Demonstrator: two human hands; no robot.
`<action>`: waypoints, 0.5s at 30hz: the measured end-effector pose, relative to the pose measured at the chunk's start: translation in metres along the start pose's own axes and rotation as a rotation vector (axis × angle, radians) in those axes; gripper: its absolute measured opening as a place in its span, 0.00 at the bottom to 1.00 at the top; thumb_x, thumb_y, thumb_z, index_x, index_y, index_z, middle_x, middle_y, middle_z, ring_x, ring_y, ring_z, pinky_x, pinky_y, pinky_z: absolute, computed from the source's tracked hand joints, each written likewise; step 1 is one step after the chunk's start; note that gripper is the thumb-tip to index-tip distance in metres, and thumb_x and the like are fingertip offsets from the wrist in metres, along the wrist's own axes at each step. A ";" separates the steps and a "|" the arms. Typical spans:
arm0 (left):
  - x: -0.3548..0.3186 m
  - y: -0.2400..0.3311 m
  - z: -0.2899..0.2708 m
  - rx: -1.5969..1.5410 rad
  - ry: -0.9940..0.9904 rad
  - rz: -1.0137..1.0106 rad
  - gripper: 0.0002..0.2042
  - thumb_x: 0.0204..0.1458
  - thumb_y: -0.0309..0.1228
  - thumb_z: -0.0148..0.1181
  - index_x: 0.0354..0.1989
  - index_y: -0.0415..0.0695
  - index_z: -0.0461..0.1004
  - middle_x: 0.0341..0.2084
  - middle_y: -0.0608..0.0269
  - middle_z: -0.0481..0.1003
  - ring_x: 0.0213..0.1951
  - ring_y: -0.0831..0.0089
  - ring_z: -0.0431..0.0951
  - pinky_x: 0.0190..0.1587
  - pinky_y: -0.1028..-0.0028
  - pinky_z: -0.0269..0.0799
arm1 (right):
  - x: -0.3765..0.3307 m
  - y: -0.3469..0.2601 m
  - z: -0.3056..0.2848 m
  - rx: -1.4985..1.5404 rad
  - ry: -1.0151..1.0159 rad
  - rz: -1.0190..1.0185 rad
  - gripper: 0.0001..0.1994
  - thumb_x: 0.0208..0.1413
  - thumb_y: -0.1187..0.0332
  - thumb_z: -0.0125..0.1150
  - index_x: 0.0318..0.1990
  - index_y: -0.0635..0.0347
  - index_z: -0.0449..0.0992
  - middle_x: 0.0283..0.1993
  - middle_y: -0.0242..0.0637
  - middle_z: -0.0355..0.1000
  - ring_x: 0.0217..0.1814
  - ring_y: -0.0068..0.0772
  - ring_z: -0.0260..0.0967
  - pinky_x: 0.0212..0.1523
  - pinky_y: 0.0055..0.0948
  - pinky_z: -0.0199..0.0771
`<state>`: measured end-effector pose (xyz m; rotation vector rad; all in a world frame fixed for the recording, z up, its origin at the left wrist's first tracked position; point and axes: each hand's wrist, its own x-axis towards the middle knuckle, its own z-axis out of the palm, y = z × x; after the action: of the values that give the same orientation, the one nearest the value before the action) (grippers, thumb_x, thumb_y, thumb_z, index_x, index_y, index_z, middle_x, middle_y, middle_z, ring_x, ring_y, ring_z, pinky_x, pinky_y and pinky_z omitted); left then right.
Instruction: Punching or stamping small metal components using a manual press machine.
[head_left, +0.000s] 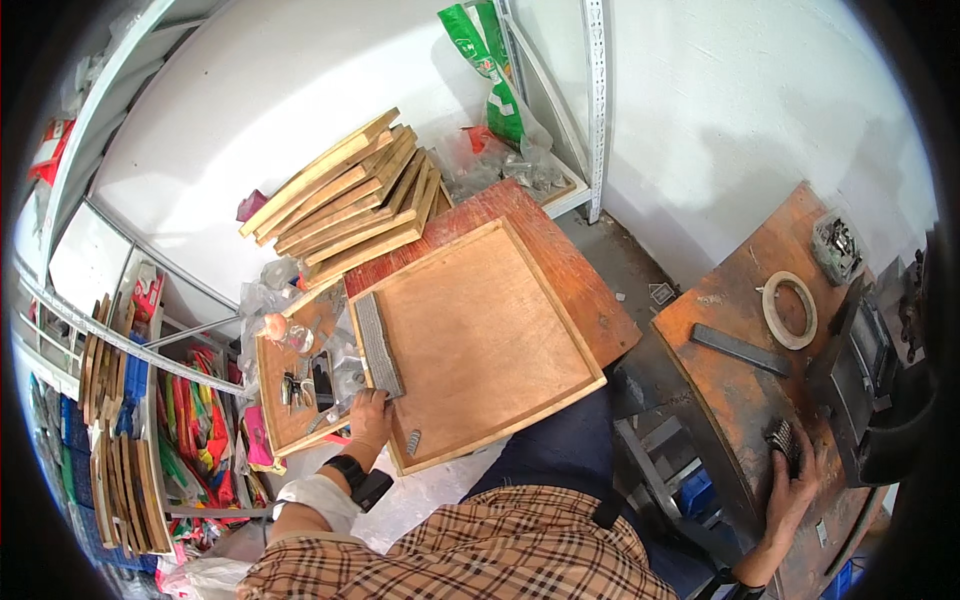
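Note:
A shallow wooden tray (480, 340) lies tilted in front of me. Along its left side runs a tight row of thin grey pieces (376, 345), and a short grey stack (413, 442) sits near its lower left corner. My left hand (371, 418) rests over the tray's left rim, its curled fingers at the near end of the row; what they grip is hidden. On the workbench at right, my right hand (795, 478) closes round a small dark ridged bundle (784, 441), perhaps several similar pieces, beside a black machine (850, 380).
Stacked wooden trays (345, 190) stand behind on the red board (590, 310). A second tray (275, 400) at left holds tools and a clear bottle (297, 335). The workbench (720, 420) bears a tape roll (790, 310), a dark bar (740, 350) and a box of metal parts (838, 245).

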<state>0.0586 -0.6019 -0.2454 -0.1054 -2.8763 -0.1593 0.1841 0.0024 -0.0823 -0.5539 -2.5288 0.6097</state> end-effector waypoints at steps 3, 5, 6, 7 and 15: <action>-0.003 -0.012 0.022 0.036 0.019 0.035 0.09 0.41 0.30 0.63 0.32 0.44 0.74 0.31 0.54 0.74 0.40 0.53 0.72 0.43 0.57 0.67 | 0.002 -0.007 0.001 -0.045 -0.004 0.001 0.20 0.48 0.80 0.62 0.52 0.65 0.73 0.51 0.49 0.71 0.56 0.49 0.66 0.58 0.38 0.63; -0.003 -0.012 0.029 0.034 -0.005 0.021 0.09 0.40 0.30 0.63 0.31 0.44 0.74 0.32 0.54 0.73 0.40 0.53 0.72 0.43 0.57 0.67 | 0.001 -0.004 0.001 -0.017 0.008 0.011 0.20 0.48 0.80 0.62 0.52 0.65 0.73 0.52 0.49 0.71 0.57 0.49 0.66 0.59 0.38 0.63; -0.002 -0.012 0.031 0.043 0.007 0.031 0.09 0.39 0.30 0.63 0.30 0.44 0.74 0.33 0.54 0.73 0.41 0.54 0.72 0.44 0.57 0.66 | 0.001 -0.003 0.000 -0.023 0.011 0.012 0.20 0.48 0.80 0.62 0.52 0.65 0.73 0.52 0.49 0.71 0.57 0.49 0.66 0.59 0.38 0.63; 0.001 -0.010 0.032 0.049 0.018 0.044 0.09 0.38 0.30 0.63 0.30 0.45 0.74 0.34 0.54 0.73 0.42 0.54 0.71 0.44 0.56 0.66 | 0.000 -0.001 -0.002 0.006 -0.006 0.044 0.21 0.48 0.80 0.62 0.52 0.65 0.73 0.52 0.49 0.71 0.57 0.48 0.66 0.59 0.38 0.62; -0.009 -0.025 0.031 0.046 0.039 -0.080 0.11 0.37 0.28 0.65 0.31 0.43 0.74 0.34 0.50 0.73 0.40 0.50 0.71 0.44 0.55 0.66 | 0.003 -0.008 0.001 0.003 -0.022 -0.021 0.21 0.43 0.78 0.67 0.49 0.62 0.75 0.50 0.47 0.71 0.55 0.50 0.66 0.57 0.38 0.64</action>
<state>0.0576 -0.6240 -0.2806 0.0217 -2.8447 -0.1086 0.1791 -0.0034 -0.0783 -0.5210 -2.5510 0.6156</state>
